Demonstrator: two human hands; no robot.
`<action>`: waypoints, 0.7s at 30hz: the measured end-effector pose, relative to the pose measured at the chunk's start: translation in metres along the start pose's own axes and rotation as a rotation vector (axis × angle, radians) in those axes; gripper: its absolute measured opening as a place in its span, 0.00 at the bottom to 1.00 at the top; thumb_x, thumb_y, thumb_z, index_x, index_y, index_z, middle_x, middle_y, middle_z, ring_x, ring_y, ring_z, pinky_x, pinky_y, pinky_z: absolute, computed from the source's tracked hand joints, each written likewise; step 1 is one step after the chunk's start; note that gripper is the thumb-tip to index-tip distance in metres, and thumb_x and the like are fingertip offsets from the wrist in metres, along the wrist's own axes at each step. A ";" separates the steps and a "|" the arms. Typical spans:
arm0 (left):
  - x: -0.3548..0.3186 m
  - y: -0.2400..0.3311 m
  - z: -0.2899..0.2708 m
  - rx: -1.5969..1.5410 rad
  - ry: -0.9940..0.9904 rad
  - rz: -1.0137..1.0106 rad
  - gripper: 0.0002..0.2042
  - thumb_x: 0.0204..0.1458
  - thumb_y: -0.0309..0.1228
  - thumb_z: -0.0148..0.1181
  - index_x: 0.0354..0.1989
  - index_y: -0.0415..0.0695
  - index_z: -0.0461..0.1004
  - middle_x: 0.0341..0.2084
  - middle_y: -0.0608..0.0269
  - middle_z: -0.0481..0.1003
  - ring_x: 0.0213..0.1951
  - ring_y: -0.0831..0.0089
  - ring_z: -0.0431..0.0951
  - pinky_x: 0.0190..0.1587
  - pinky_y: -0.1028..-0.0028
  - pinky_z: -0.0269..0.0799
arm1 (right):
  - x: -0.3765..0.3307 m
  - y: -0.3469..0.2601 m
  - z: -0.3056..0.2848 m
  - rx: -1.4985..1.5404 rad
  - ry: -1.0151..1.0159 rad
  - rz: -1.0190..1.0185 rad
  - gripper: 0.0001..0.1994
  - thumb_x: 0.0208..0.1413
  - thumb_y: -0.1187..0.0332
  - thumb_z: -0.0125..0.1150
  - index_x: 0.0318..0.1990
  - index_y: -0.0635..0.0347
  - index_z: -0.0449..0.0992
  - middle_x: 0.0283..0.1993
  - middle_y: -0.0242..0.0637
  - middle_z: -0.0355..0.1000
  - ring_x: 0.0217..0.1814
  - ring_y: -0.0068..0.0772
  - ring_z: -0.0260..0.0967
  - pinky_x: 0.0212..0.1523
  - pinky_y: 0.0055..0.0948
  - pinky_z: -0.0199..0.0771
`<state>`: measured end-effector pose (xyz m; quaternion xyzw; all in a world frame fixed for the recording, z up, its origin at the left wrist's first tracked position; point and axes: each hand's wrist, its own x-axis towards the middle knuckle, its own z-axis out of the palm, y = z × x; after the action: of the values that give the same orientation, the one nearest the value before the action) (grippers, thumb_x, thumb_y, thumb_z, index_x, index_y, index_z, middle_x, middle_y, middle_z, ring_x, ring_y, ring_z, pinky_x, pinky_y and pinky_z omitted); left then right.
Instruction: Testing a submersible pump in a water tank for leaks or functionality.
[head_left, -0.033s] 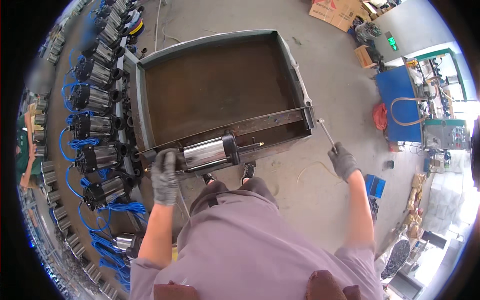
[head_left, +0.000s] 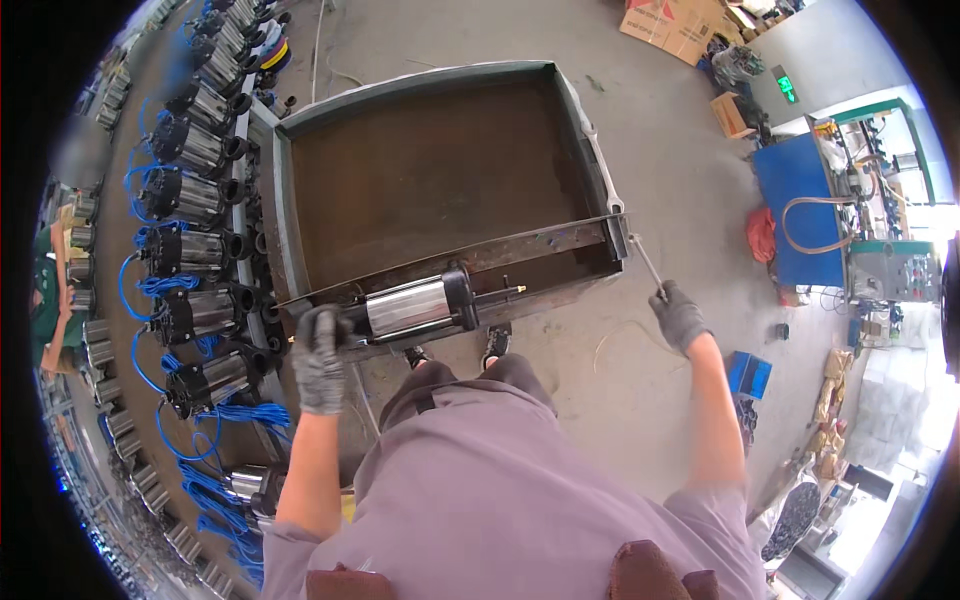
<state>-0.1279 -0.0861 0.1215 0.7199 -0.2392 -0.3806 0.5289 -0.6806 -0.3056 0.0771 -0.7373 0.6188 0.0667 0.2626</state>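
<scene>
A pump-like unit [head_left: 408, 306], with a shiny steel cylinder and black end caps, lies across the near side of a metal tank. A thin shaft with a brass tip sticks out at its right end. My gloved left hand [head_left: 320, 362] is at its left black end, with the fingers curled over it and partly hidden. Off the tank's right corner, my gloved right hand [head_left: 681, 318] is closed around a slim metal rod tool [head_left: 649, 262] with a small head at its far end. That head is near the tank's corner, apart from the pump.
The grey-rimmed tank [head_left: 281, 200] holds brownish liquid. A wrench [head_left: 606, 175] lies along its right rim. Similar pumps [head_left: 185, 255] with blue cables line the left side. A person's arm [head_left: 60, 290] shows at far left. A blue bench [head_left: 795, 210] stands right.
My right hand and the rod tool have shifted slightly left and up. My left hand has moved slightly left and down at the pump's end. The pump stays in place.
</scene>
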 end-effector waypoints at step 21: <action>-0.074 -0.155 -0.153 1.008 -0.233 -0.375 0.19 0.63 0.45 0.61 0.48 0.38 0.78 0.35 0.51 0.83 0.32 0.55 0.80 0.39 0.59 0.75 | 0.025 -0.233 0.053 0.639 0.085 -0.433 0.20 0.59 0.73 0.65 0.58 0.63 0.71 0.55 0.48 0.74 0.56 0.48 0.73 0.61 0.37 0.72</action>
<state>-0.0585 0.1080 0.0201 0.8674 -0.3163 -0.3839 0.0118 -0.4418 -0.2806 0.0926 -0.7342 0.4487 -0.2170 0.4610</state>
